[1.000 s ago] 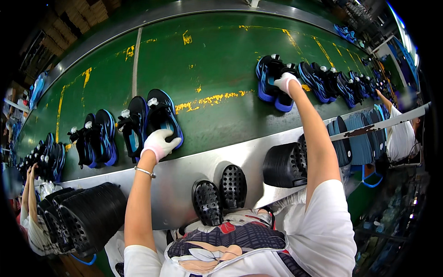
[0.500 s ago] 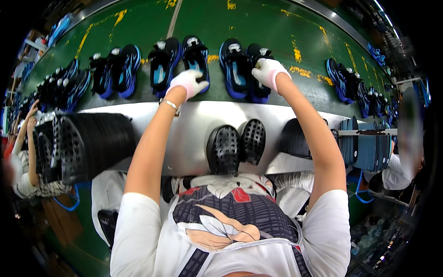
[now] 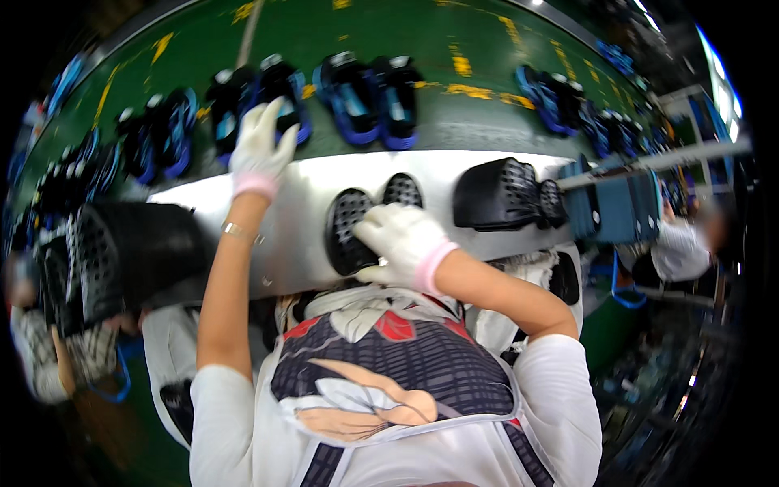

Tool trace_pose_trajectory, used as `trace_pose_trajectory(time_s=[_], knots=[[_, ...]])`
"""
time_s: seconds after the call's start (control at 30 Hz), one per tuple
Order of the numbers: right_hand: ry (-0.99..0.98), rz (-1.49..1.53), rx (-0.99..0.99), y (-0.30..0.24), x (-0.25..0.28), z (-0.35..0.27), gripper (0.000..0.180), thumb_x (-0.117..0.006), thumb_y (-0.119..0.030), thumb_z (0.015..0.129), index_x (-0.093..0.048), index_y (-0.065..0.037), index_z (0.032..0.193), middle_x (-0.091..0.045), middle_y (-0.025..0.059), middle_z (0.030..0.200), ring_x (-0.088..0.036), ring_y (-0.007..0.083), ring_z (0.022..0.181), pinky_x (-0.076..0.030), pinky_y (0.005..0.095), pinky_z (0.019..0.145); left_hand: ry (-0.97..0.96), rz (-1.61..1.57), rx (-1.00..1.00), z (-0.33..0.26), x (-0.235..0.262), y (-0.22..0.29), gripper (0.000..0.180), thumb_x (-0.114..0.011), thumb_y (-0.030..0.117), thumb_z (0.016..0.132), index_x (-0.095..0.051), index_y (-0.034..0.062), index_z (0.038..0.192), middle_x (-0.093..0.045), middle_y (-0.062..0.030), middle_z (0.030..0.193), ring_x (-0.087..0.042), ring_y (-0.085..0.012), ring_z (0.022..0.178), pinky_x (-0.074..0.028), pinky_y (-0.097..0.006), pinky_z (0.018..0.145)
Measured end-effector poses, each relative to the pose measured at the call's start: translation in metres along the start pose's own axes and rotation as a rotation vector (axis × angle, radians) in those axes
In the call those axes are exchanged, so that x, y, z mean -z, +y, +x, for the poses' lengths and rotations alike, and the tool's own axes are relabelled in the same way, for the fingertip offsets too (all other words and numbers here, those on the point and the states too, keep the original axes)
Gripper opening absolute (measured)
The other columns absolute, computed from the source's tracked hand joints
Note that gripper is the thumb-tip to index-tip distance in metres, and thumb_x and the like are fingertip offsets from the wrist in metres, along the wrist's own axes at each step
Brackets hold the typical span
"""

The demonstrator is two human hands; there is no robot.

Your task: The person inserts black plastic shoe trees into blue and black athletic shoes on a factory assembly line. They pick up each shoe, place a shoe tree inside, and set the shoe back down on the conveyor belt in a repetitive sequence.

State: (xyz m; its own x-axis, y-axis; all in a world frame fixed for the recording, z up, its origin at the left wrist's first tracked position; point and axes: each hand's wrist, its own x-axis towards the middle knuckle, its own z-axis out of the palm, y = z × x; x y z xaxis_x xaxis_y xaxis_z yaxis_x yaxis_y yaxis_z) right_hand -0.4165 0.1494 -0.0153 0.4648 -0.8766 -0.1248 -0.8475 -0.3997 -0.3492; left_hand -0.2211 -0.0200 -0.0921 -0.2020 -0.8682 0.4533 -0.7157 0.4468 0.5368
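Observation:
My left hand [image 3: 261, 150], in a white glove with a pink cuff, is raised with its fingers spread, just in front of a pair of black and blue shoes [image 3: 280, 89] on the green work surface [image 3: 454, 114]. My right hand [image 3: 402, 241], gloved alike, reaches over two black, hole-patterned insoles [image 3: 347, 226] on the metal ledge [image 3: 296, 219] close to my body. Its fingers are apart and overlap the insoles; whether they touch them is unclear. Another pair of black and blue shoes [image 3: 349, 101] stands right of my left hand.
A thick stack of black insoles [image 3: 146, 252] lies at left on the ledge, a smaller black stack [image 3: 491, 195] at right. Beyond it stand blue-grey insoles [image 3: 625, 207]. More shoes line both sides. Co-workers sit at far left [image 3: 36, 349] and far right [image 3: 690, 252].
My right hand has come from the shoes down to the insoles on the ledge. My left hand has spread its fingers, staying by the same shoes. The view has shifted, moving the scene leftward.

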Motion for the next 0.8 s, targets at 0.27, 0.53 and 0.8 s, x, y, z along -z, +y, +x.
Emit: trace_pose_trajectory(time_s=[0.27,0.53,0.8], knots=[[0.008,0.011,0.035,0.008,-0.002,-0.005,0.044,-0.073,-0.04,0.066,-0.061,-0.003,0.087,-0.06,0.0147,0.09,-0.06,0.0306,0.088,-0.05,0.0392,0.078,-0.326,-0.418,0.096,-0.032,0.003,0.017,0.034,-0.064,0.016,0.089,-0.06,0.0038,0.121,-0.059,-0.0104,0.111,-0.062,-0.0141,0.083,-0.05,-0.027,0.073],[0.247,0.152,0.125,-0.006,0.044,-0.008,0.046,-0.073,-0.034,0.065,-0.059,-0.002,0.094,-0.059,0.0146,0.095,-0.058,0.0319,0.093,-0.049,0.0418,0.08,-0.874,-1.39,0.548,-0.032,0.027,0.055,0.071,-0.026,0.055,0.1,-0.04,-0.0025,0.14,-0.056,-0.0126,0.126,-0.056,-0.021,0.111,-0.042,-0.034,0.1],[0.211,0.401,-0.184,0.006,0.071,0.019,0.051,-0.07,-0.037,0.076,-0.059,-0.003,0.112,-0.062,0.018,0.098,-0.061,0.0333,0.093,-0.049,0.0404,0.082,-0.472,-1.821,0.686,-0.011,0.03,0.086,0.034,-0.048,0.041,0.098,-0.052,0.0099,0.111,-0.061,-0.0071,0.097,-0.06,-0.0185,0.088,-0.051,-0.03,0.079]])
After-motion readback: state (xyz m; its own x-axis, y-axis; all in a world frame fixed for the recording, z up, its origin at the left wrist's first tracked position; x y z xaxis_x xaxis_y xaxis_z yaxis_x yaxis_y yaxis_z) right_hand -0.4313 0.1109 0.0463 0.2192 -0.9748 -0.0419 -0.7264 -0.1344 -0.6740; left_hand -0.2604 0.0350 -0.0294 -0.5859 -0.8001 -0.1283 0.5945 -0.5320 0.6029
